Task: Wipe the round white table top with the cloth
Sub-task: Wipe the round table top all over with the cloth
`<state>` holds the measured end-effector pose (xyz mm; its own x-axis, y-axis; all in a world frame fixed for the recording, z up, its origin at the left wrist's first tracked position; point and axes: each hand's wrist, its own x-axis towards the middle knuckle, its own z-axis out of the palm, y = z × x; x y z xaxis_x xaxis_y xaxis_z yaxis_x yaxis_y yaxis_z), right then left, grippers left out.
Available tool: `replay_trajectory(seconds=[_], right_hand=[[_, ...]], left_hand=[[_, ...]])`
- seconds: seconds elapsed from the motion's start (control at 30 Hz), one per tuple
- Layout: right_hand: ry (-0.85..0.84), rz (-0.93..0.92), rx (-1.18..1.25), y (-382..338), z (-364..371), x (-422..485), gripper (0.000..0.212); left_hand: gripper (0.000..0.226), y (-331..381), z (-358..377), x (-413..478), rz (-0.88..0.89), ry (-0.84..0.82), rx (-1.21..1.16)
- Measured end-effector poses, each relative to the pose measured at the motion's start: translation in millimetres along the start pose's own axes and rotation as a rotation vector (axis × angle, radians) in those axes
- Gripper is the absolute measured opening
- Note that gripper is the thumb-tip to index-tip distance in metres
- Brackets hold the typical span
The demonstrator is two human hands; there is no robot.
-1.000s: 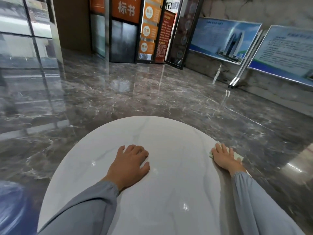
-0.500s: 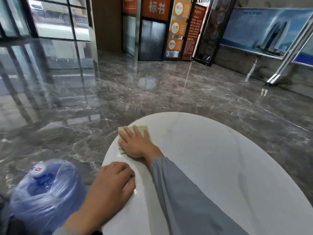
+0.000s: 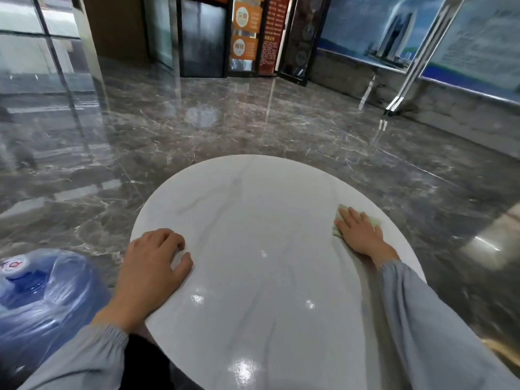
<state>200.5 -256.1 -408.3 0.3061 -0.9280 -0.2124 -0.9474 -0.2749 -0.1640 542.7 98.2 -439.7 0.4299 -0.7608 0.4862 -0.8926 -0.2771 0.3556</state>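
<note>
Plastic, clear blue and wrinkled with shine, makes the big round water bottle (image 3: 36, 299) at the near left, just beside the table; it has a white cap (image 3: 12, 266). The floor (image 3: 253, 122) is dark grey marble with pale veins, polished so much that it mirrors the lights. In the middle is the round table top (image 3: 253, 220), a white and glossy surface like stone, with thin grey veins and small bright reflections. The cloth (image 3: 336, 232) is thin, pale green and soft-looking. It lies flat on the table top at the right side, near the edge. Both your arms wear loose grey sleeves (image 3: 422, 319) with gathered cuffs.

Your left hand (image 3: 152, 266) rests on the near left rim of the table top. Its fingers are bent loosely with the knuckles up, the fingertips and the thumb touch the white surface, and it holds nothing. Your right hand (image 3: 358, 233) lies palm down on the cloth, fingers straight and slightly spread, pressing it to the table. Only the edges of the cloth show around the hand.
</note>
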Motion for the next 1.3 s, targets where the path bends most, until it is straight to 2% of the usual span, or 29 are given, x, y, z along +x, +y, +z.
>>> replay_trajectory(seconds=[0.1,0.2,0.33,0.47,0.6,0.7,0.8,1.03,1.1,1.2,1.3], right_hand=[[0.014,0.105,0.021,27.9,-4.4,-8.6,0.059],[0.002,0.093,0.034,-6.6,0.8,-12.0,0.060],[-0.051,-0.244,-0.042,-132.1,28.6,-28.4,0.059],[-0.139,-0.631,-0.087,-280.1,65.3,-81.9,0.059],[-0.153,-0.809,-0.107,-343.0,83.2,-124.8,0.058],[-0.136,-0.810,-0.096,-337.3,86.3,-128.5,0.057],[-0.115,-0.738,-0.062,-300.7,75.8,-111.1,0.058],[-0.017,-0.284,-0.079,-145.9,36.7,-45.9,0.059],[-0.015,-0.227,-0.065,-123.4,31.8,-44.5,0.059],[-0.050,-0.216,-0.059,-136.5,34.7,-46.3,0.059],[-0.057,-0.353,-0.088,-195.4,46.8,-55.1,0.058]], left_hand=[[0.029,0.9,0.8,1.6,-0.003,-0.003,0.026],[0.028,1.0,1.9,2.5,-0.013,-0.004,0.046],[0.029,-1.5,4.5,2.3,-0.013,0.002,0.052],[0.027,-6.0,6.8,-3.2,-0.137,0.151,-0.145],[0.028,-10.6,4.6,-6.5,-0.202,0.225,-0.223],[0.040,-4.8,-0.8,-2.8,-0.370,0.243,-0.324],[0.044,0.8,-4.6,-2.2,-0.418,0.231,-0.358],[0.044,-2.0,-3.4,-5.0,-0.452,0.217,-0.516],[0.043,0.0,-4.0,-4.2,-0.449,0.206,-0.509],[0.044,0.9,-4.4,-3.6,-0.444,0.189,-0.516],[0.042,-0.6,-2.8,-4.9,-0.432,0.182,-0.541]])
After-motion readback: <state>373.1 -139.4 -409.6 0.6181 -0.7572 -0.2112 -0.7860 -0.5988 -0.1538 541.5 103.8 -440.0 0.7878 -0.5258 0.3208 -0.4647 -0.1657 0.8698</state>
